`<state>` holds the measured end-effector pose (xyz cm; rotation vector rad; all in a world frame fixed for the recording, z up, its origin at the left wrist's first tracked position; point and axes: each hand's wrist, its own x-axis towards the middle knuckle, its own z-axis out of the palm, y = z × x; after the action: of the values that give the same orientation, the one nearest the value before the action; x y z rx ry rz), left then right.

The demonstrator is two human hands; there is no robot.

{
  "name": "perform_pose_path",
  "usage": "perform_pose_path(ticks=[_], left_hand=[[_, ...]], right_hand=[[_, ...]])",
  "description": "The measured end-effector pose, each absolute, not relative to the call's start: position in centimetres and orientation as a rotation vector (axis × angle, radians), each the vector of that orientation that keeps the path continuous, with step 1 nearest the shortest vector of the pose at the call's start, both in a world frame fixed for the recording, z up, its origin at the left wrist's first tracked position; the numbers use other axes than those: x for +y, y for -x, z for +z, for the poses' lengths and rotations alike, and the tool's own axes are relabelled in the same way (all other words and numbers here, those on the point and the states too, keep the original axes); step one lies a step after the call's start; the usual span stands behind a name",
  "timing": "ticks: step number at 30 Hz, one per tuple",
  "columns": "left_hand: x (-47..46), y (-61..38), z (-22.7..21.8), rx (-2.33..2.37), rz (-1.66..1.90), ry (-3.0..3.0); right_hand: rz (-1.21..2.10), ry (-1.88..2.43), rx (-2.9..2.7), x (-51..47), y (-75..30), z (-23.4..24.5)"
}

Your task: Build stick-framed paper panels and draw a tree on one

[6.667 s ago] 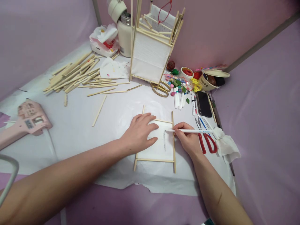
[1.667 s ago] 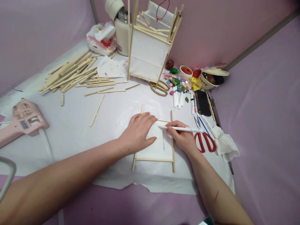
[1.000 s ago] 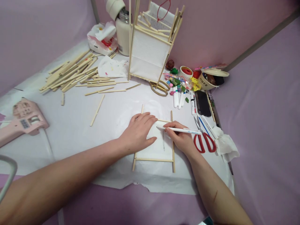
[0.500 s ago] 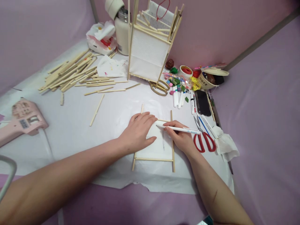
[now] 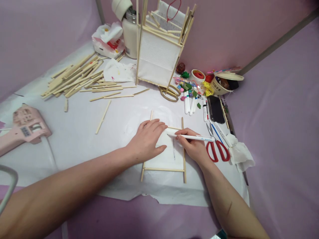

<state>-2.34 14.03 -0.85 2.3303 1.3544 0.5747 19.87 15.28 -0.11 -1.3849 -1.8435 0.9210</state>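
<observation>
Pen [image 5: 198, 137] has moved left from dark marks [image 5: 174, 152].

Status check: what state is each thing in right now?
Framed panel: flat, partly marked
Pen: tip over the panel
Left hand: spread on panel
Right hand: gripping pen
Red-handled scissors: blades slightly apart
Gold scissors: blades hidden, cannot tell
Phone: screen dark
Bottle: open, lid tipped back
Bowl: lid ajar
Glue gun: lying on its side
</observation>
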Motion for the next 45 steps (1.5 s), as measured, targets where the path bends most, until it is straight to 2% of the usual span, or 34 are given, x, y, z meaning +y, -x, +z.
perform_pose_path(ticks=[45], left_hand=[[14.04,2.33,-0.87,1.361,0.568,-2.338]], right_hand=[[0.909,1.405,-1.802,15.27,-19.88,-0.3]])
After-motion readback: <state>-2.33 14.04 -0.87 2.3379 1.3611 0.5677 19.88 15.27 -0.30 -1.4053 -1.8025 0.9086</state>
